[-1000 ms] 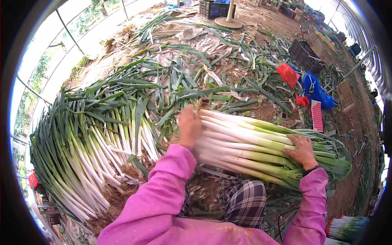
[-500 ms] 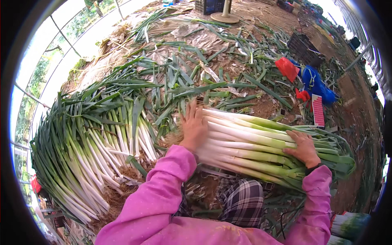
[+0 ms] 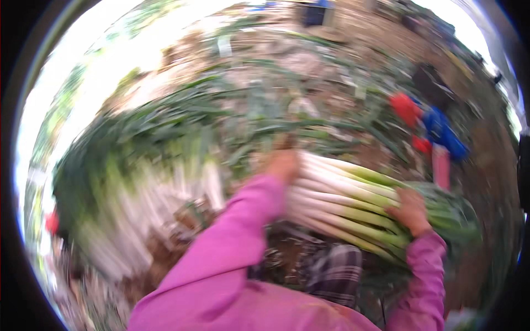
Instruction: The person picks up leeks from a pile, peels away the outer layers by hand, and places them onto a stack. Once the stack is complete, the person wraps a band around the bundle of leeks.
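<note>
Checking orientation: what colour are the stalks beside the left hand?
The stalks there are white, in the head view.

Open above bundle [image 3: 349, 203], leek heap [image 3: 130, 198] blocking left

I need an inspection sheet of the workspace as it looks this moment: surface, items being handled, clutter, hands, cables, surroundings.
Surface: brown ground, strewn with leaf scraps
Items handled: leek bundle, white ends toward the left, green ends right; larger leek pile to its left
Clutter: red item, blue item and pink card beyond the bundle's green end; dark crate farther off
Left hand: at the bundle's white end; blurred, grip unclear
Right hand: laid on the green part
Cables: nothing seen for certain; blur hides thin detail
Surroundings: bright background at upper left, with greenery
</note>
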`<state>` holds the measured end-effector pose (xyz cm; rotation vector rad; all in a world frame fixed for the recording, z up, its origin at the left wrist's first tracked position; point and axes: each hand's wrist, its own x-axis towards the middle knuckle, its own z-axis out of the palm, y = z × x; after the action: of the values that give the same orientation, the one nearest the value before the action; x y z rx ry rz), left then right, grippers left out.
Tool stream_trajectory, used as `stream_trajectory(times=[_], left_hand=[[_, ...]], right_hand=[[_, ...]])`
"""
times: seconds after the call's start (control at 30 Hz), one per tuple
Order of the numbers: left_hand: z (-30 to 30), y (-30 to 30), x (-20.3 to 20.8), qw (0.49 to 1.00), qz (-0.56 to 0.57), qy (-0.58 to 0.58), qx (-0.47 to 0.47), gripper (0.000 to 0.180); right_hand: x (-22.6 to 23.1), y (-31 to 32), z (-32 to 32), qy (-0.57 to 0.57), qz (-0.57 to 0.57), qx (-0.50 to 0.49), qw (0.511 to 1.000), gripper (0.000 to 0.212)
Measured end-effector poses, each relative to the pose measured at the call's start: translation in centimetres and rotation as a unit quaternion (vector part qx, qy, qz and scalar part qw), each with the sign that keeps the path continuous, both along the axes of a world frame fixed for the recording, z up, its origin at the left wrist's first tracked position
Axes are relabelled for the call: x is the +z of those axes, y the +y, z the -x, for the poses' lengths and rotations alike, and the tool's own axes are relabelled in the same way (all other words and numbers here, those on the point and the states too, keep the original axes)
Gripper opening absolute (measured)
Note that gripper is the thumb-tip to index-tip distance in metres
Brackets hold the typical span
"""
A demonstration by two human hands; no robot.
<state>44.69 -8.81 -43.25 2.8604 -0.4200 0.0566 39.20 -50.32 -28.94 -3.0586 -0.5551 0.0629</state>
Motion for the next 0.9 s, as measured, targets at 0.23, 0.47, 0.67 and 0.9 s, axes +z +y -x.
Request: stream_trajectory(times=[0.23,0.47,0.67,0.9], left_hand=[[5.7,0.4,11.1,0.983,0.163,0.072,0.038,0.057],[33.2,33.2,4.7,0.826,-0.13,-0.028,0.547,0.044],[46.6,39.9,6.5,0.684,-0.043,0.0,0.728,0.034],[39.1,33.5,16.4,0.819,-0.103,-0.062,0.561,0.023]], right_hand=[[-2.2,-4.9,0.8,0.012,0.055,-0.04,0.998,0.067],[-2.8,-2.8,-1.7,-0.003,0.026,0.017,0.999,0.066],[-2.7,-3.3,-1.1,0.008,0.042,-0.026,0.999,0.068],[-3.3,-6.7,-0.5,-0.022,0.049,-0.069,0.996,0.072]])
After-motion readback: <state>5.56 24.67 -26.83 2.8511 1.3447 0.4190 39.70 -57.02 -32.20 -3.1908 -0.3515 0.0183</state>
